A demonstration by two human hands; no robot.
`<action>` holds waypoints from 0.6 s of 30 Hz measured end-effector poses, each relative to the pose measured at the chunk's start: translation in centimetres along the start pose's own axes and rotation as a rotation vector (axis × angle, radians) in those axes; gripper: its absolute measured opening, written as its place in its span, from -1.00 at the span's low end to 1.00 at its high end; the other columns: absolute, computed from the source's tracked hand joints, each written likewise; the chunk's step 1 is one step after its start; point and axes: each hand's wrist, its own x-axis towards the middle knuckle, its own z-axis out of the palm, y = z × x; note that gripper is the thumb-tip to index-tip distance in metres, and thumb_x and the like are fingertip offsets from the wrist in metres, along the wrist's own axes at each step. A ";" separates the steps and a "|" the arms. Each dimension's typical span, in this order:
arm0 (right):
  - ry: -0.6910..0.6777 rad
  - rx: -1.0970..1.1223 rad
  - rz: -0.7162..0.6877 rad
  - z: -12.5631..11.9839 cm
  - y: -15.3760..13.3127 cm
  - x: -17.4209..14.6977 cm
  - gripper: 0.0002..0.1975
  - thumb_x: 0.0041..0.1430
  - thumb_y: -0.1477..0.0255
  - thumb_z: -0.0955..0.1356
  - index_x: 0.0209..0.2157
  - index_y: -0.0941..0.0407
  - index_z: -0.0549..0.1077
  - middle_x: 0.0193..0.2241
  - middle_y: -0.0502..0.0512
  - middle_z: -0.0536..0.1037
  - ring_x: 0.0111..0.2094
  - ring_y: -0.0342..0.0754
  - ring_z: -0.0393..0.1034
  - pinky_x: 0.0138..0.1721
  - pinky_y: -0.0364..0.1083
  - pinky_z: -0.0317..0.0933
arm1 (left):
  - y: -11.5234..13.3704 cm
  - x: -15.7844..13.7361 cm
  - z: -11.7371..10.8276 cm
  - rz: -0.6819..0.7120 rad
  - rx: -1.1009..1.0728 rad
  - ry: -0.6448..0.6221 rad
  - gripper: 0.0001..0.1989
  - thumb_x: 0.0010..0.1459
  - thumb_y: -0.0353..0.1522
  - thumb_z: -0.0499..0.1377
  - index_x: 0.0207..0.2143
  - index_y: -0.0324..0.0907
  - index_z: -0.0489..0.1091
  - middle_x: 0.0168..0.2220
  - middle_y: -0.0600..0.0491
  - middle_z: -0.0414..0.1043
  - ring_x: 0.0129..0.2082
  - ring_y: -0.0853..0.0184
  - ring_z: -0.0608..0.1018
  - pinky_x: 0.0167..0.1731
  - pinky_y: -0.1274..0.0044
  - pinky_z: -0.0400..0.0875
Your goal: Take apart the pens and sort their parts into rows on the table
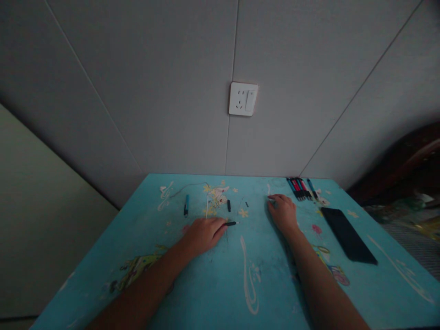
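Note:
My left hand (pixel 205 234) rests low over the table, its fingers closed on a black pen front section (pixel 231 223) with a pale tip that points right. Just beyond that hand lies a thin white stick like a pen refill (pixel 206 206). A short black tube (pixel 228 206) and a tiny black piece (pixel 246 204) are between the two hands. Farther left is a blue and black pen barrel (pixel 186 206). My right hand (pixel 283 212) is on the tabletop at the right, fingertips drawn together; whatever is between them is too small to make out.
Several pens (pixel 299 189) in blue, red and black lie side by side at the back right. Nearer me is a flat black phone-like slab (pixel 348 234). The blue table (pixel 213 288) with printed cartoons meets a grey wall bearing a white socket (pixel 243 99).

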 end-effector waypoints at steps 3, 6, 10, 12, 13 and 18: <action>0.011 0.013 0.006 -0.2 0.1 0.1 -0.69 0.20 0.33 0.31 -0.03 0.05 0.48 -0.09 0.17 0.50 -0.06 0.12 0.31 -0.06 0.05 0.10 | 0.0 0.0 0.0 -0.006 0.007 -0.007 -0.69 0.36 -0.20 -0.06 -0.09 -0.08 0.42 -0.25 0.04 0.54 -0.29 0.29 0.58 -0.27 0.48 0.43; 0.014 -0.004 0.024 -0.6 0.4 0.0 -0.65 0.19 0.32 0.32 0.01 0.04 0.46 -0.08 0.19 0.50 -0.05 0.15 0.32 -0.07 0.06 0.10 | -0.1 0.0 0.0 -0.022 0.012 -0.012 -0.69 0.36 -0.19 -0.05 -0.06 -0.07 0.41 -0.22 0.04 0.54 -0.28 0.28 0.58 -0.27 0.47 0.43; -0.031 -0.038 0.078 -0.9 0.6 -0.5 -0.67 0.20 0.34 0.31 0.00 0.03 0.46 -0.12 0.19 0.53 -0.08 0.15 0.35 -0.11 0.05 0.11 | 0.0 0.0 0.0 -0.017 0.003 -0.028 -0.70 0.36 -0.20 -0.06 -0.07 -0.07 0.41 -0.22 0.04 0.54 -0.26 0.29 0.58 -0.25 0.47 0.42; -0.050 -0.029 0.097 -0.9 0.5 -0.6 -0.68 0.22 0.36 0.28 -0.01 0.03 0.47 -0.14 0.18 0.55 -0.10 0.14 0.37 -0.13 0.04 0.12 | 0.0 0.1 -0.1 -0.013 0.008 -0.037 -0.70 0.37 -0.21 -0.07 -0.07 -0.07 0.40 -0.22 0.05 0.54 -0.26 0.28 0.58 -0.26 0.47 0.42; -0.057 -0.017 0.103 -0.9 0.4 -0.7 -0.69 0.23 0.37 0.27 -0.01 0.03 0.47 -0.15 0.18 0.56 -0.11 0.13 0.38 -0.14 0.03 0.12 | 0.1 0.1 -0.1 -0.013 0.010 -0.039 -0.70 0.37 -0.21 -0.07 -0.07 -0.07 0.40 -0.21 0.05 0.54 -0.26 0.28 0.58 -0.26 0.47 0.42; -0.074 0.045 0.102 -0.4 0.3 -0.5 -0.70 0.22 0.41 0.26 -0.03 0.04 0.48 -0.18 0.13 0.58 -0.15 0.09 0.42 -0.17 0.00 0.15 | 0.0 0.1 -0.2 -0.003 0.016 -0.039 -0.71 0.37 -0.22 -0.06 -0.09 -0.09 0.40 -0.23 0.04 0.54 -0.26 0.29 0.58 -0.26 0.47 0.43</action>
